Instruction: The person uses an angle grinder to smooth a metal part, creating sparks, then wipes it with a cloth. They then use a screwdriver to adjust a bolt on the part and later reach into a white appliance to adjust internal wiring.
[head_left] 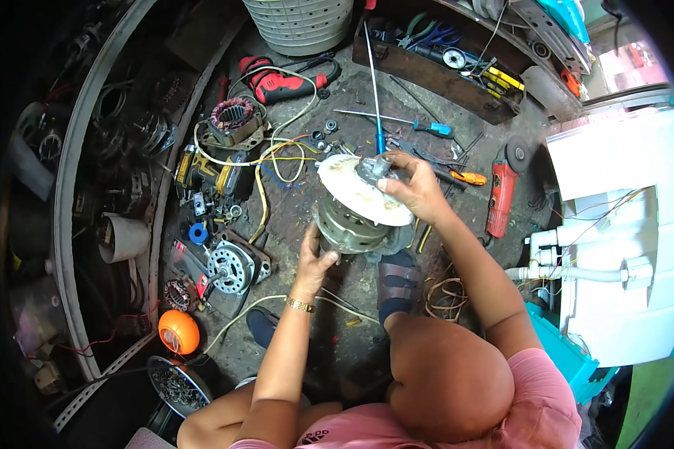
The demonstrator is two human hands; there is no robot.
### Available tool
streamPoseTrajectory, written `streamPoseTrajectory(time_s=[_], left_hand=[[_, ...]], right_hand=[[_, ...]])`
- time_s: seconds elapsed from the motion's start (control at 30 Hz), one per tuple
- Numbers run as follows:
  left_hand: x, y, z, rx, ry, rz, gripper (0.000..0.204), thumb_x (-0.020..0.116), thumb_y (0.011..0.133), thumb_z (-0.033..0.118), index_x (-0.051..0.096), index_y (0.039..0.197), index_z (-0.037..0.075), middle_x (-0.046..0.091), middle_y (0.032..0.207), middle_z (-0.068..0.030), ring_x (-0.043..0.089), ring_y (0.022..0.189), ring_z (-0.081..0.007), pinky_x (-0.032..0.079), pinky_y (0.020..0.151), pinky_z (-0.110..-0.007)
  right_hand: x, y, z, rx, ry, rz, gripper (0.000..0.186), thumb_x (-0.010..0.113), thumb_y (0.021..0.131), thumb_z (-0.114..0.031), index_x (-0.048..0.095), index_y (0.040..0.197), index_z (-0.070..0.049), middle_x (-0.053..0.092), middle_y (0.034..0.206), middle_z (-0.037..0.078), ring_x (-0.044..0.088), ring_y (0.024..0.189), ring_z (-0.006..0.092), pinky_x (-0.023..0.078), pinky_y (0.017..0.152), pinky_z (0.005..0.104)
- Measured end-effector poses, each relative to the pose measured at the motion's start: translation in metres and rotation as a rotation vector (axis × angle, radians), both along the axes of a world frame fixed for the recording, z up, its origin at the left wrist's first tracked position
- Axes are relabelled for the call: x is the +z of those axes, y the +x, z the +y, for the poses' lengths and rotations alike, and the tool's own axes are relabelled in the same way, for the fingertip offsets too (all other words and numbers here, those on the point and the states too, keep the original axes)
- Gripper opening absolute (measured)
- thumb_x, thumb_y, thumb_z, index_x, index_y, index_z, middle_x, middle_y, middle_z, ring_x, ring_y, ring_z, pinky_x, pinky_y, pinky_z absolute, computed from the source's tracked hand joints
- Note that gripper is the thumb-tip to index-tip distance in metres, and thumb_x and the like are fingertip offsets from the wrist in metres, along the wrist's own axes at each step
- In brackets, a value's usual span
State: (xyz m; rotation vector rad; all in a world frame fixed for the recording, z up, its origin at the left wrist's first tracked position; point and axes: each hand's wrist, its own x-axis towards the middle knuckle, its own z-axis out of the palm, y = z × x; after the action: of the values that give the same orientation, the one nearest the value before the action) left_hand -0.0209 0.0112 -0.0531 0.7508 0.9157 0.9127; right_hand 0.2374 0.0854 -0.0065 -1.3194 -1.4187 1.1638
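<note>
An electric motor (344, 229) with a greyish metal housing is held up, tilted, above the floor in front of me. A dirty white round disc (352, 191) covers its upper end, and a grey hub (373, 169) stands out of the disc's middle. My right hand (416, 191) is closed on the hub, thumb on the near side and fingers on the far side. From below, my left hand (316, 263) grips the lower housing, its fingers partly hidden behind the motor.
Left on the floor are a wound stator (232, 116), a yellow cordless drill (211, 172), a motor part (230, 267) and an orange bowl (178, 331). Screwdrivers (434, 129) and a red angle grinder (504, 187) lie farther off. A metal toolbox (442, 78) and a white appliance (621, 247) flank the area.
</note>
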Motion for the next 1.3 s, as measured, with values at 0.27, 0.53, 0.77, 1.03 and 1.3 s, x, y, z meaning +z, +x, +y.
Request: streamPoseTrajectory(time_s=[0.27, 0.53, 0.77, 1.03, 1.3], left_hand=[[-0.005, 0.001, -0.005, -0.039, -0.081, 0.119, 0.101, 0.088, 0.071, 0.021, 0.029, 0.147, -0.008, 0.045, 0.145, -0.0183, 0.044, 0.134, -0.0277, 0.031, 0.114, -0.038], [-0.025, -0.003, 0.004, -0.351, -0.06, 0.103, 0.075, 0.087, 0.071, 0.027, 0.053, 0.132, 0.0, 0.062, 0.125, -0.0091, 0.056, 0.116, -0.018, 0.041, 0.105, -0.033], [-0.062, -0.028, -0.053, -0.175, -0.578, -0.629, 0.073, 0.062, 0.087, 0.058, 0.05, 0.133, 0.003, 0.065, 0.116, -0.0166, 0.065, 0.106, -0.0302, 0.055, 0.087, -0.049], [-0.049, -0.056, -0.006, 0.202, -0.043, 0.09, 0.057, 0.067, 0.093, 0.041, 0.048, 0.135, 0.008, 0.059, 0.127, -0.0008, 0.054, 0.119, -0.0151, 0.042, 0.102, -0.035], [0.151, -0.043, 0.026, 0.301, 0.494, 0.332, 0.104, 0.089, 0.06, 0.058, 0.046, 0.135, 0.001, 0.06, 0.127, -0.0084, 0.058, 0.115, -0.0194, 0.045, 0.101, -0.035]], right_hand=[[0.002, 0.004, -0.002, 0.015, -0.22, -0.16, 0.065, 0.081, 0.073, -0.051, 0.066, 0.105, 0.003, 0.067, 0.092, 0.015, 0.064, 0.082, 0.0208, 0.051, 0.074, 0.0349], [0.013, -0.001, -0.006, -0.025, -0.044, -0.282, 0.054, 0.082, 0.071, -0.04, 0.068, 0.098, 0.004, 0.068, 0.086, 0.013, 0.063, 0.076, 0.0173, 0.049, 0.068, 0.0335], [0.084, 0.1, 0.035, -0.274, 0.168, 0.309, 0.04, 0.067, 0.08, -0.026, 0.061, 0.11, 0.0, 0.066, 0.1, 0.01, 0.066, 0.082, 0.0196, 0.055, 0.073, 0.028], [-0.055, -0.002, -0.036, -0.085, -0.001, -0.536, 0.091, 0.091, 0.061, -0.027, 0.045, 0.137, -0.004, 0.058, 0.119, 0.018, 0.056, 0.109, 0.0362, 0.047, 0.095, 0.0442], [-0.018, 0.003, -0.077, -0.207, 0.235, -0.493, 0.078, 0.085, 0.069, -0.02, 0.049, 0.136, -0.003, 0.046, 0.134, 0.023, 0.048, 0.124, 0.0418, 0.042, 0.103, 0.0453]])
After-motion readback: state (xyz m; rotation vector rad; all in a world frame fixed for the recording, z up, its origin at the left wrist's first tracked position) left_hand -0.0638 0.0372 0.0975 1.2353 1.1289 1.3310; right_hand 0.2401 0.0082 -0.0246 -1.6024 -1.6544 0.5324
